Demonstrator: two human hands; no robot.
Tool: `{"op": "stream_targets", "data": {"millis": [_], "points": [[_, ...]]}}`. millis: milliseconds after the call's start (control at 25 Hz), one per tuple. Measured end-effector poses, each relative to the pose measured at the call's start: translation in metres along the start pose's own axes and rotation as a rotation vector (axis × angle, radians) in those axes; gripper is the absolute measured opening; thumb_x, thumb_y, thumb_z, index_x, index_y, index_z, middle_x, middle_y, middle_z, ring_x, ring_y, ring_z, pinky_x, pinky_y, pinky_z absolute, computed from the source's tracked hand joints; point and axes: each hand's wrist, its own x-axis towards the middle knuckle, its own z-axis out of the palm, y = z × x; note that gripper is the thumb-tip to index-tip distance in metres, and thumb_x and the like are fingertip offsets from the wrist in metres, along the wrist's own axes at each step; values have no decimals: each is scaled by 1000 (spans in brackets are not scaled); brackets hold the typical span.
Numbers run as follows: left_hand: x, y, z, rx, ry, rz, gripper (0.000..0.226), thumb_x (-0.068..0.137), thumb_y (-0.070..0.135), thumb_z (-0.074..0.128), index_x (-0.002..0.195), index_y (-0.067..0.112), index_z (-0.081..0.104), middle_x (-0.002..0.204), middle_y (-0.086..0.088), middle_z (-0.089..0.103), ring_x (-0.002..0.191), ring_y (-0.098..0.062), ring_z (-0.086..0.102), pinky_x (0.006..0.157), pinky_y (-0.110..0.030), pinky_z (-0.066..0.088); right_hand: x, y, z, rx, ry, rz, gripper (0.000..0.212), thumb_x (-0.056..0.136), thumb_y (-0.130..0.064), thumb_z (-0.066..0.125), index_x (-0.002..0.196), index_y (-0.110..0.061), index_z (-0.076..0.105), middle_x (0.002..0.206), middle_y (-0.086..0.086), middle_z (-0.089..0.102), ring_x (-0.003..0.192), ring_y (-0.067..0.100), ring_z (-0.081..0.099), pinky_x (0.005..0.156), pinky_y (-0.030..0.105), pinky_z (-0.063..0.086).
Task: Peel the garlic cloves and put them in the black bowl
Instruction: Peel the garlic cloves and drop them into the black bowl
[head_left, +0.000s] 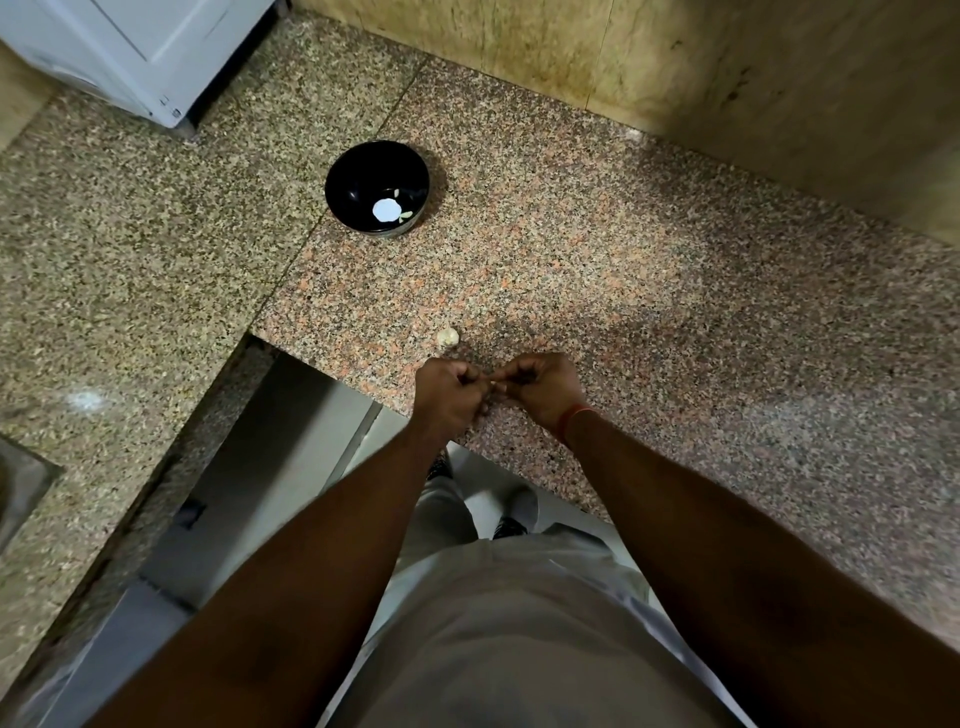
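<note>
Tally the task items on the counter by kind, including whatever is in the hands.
Black bowl: 1
Garlic lying loose on the counter: 1
Garlic clove pinched between the left hand and right hand: 1
Total: 3

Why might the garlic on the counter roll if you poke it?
The garlic looks small, lumpy and rounded, so it would probably wobble rather than roll far. It likely weighs little and slides easily on the smooth counter. Its papery skin might flake off.

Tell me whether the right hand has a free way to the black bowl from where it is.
Probably yes. Bare counter lies between the right hand and the black bowl, but that hand and the left hand are busy pinching a garlic clove.
</note>
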Motion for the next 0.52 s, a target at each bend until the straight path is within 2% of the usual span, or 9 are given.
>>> {"op": "stream_targets", "data": {"millis": [120,240,400,520], "points": [[-1,4,-1,-38,-16,-18,22,89,-6,70,69,4,70,51,-6,64,36,-18,56,41,-29,51,3,1,-1,-15,-9,-3,21,81,6,79,82,-14,80,83,6,79,84,27,77,81,45,64],[-1,5,0,-71,-24,-35,22,90,-6,68,70,1,70,51,-4,66,37,-18,57,41,-29,53,1,-2,-3,1,-15,6,17,82,7,78,84,-10,80,82,8,78,80,24,76,80,44,64],[0,2,0,-93,-21,-29,16,91,-2,70,76,-5,70,57,-11,68,42,-24,58,46,-33,56,-2,-9,-6,6,-15,0,13,83,8,76,92,-1,79,84,12,78,73,16,74,72,31,63],[-3,1,0,-150,-24,-47,20,93,-1,68,72,-1,69,57,-10,68,41,-22,57,43,-31,54,-5,-14,-7,34,-30,11,15,84,8,75,97,1,78,88,13,78,76,16,74,71,26,62]]}}
